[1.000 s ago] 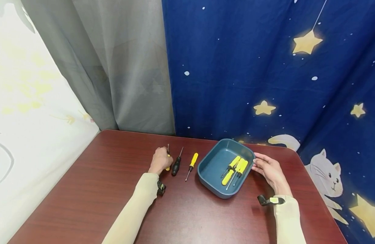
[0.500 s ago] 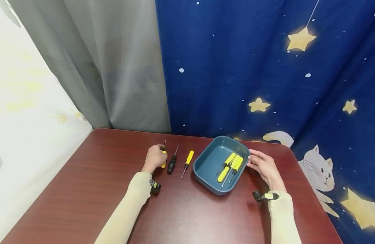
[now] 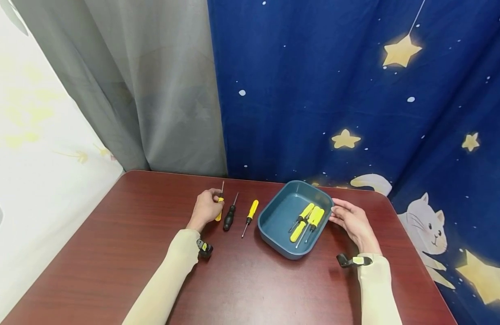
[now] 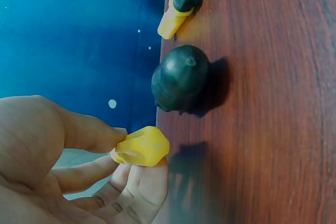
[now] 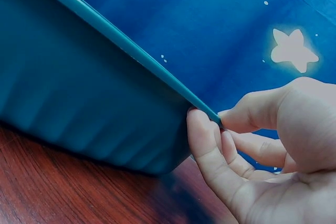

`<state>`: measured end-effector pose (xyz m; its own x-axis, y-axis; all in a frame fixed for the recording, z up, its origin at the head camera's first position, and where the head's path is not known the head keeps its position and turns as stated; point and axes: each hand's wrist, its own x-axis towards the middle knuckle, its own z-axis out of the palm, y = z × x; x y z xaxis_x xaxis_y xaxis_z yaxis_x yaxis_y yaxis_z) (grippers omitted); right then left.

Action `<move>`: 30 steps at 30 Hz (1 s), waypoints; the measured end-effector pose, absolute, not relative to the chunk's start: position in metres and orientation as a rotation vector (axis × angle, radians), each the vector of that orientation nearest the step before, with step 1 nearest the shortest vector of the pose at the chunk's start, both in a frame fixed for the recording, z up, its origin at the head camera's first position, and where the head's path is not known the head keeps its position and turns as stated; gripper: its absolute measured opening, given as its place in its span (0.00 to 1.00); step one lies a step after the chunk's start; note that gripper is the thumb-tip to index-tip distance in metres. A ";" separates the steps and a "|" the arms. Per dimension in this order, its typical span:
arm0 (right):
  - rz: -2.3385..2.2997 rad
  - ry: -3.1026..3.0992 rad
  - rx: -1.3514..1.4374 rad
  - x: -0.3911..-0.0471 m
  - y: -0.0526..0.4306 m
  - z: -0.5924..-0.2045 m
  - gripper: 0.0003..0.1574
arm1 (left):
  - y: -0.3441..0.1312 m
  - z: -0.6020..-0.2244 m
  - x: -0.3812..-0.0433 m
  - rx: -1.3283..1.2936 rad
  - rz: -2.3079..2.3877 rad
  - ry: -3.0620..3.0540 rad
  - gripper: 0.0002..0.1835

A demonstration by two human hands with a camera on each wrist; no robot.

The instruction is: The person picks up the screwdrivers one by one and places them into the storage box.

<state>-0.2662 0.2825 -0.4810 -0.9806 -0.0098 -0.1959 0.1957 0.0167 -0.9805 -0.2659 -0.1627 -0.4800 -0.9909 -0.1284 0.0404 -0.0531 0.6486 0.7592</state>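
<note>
My left hand (image 3: pixel 207 208) pinches a yellow-handled screwdriver (image 3: pixel 220 208) between thumb and fingers, its shaft pointing away. The left wrist view shows the yellow handle's end (image 4: pixel 146 146) apart from the table, with a shadow beside it. Just right of this hand lies a black screwdriver (image 3: pixel 229 217), and beyond that another yellow screwdriver (image 3: pixel 250 215) with its tip toward me. A blue rectangular tray (image 3: pixel 276 217) holds several yellow screwdrivers (image 3: pixel 306 221). At the tray's right side, my right hand (image 3: pixel 354 222) pinches the rim (image 5: pixel 173 88) between thumb and fingers.
Everything rests on a dark red wooden table (image 3: pixel 258 289). A grey curtain (image 3: pixel 172 90) and a blue star-patterned curtain (image 3: pixel 294 90) hang behind its far edge. White fabric (image 3: pixel 50 180) hangs at the left.
The head view has shifted slightly. My left hand has raised the yellow screwdriver a little, its tip now farther up in the view. The right hand stays at the tray's rim.
</note>
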 end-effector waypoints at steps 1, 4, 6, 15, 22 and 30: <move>-2.094 2.129 0.196 -0.266 0.283 -0.481 0.33 | -0.162 -0.479 -0.266 0.146 -1.269 -2.768 0.22; -2.102 2.118 0.194 -0.266 0.282 -0.480 0.33 | -0.159 -0.476 -0.265 0.125 -1.271 -2.769 0.22; -2.111 2.108 0.191 -0.265 0.282 -0.480 0.33 | -0.156 -0.474 -0.264 0.108 -1.269 -2.764 0.22; -2.112 2.106 0.184 -0.265 0.283 -0.481 0.34 | -0.143 -0.468 -0.263 0.051 -1.262 -2.739 0.21; -2.105 2.113 0.181 -0.267 0.284 -0.481 0.33 | -0.133 -0.464 -0.262 0.008 -1.271 -2.719 0.20; -2.102 2.110 0.203 -0.267 0.283 -0.480 0.33 | -0.121 -0.458 -0.263 -0.059 -1.265 -2.737 0.20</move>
<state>-0.2673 0.2826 -0.4805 -0.9786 -0.0141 -0.2052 0.2052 0.0049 -0.9787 -0.2627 -0.1206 -0.4583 -0.9913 -0.0172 0.1304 0.0882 0.6485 0.7561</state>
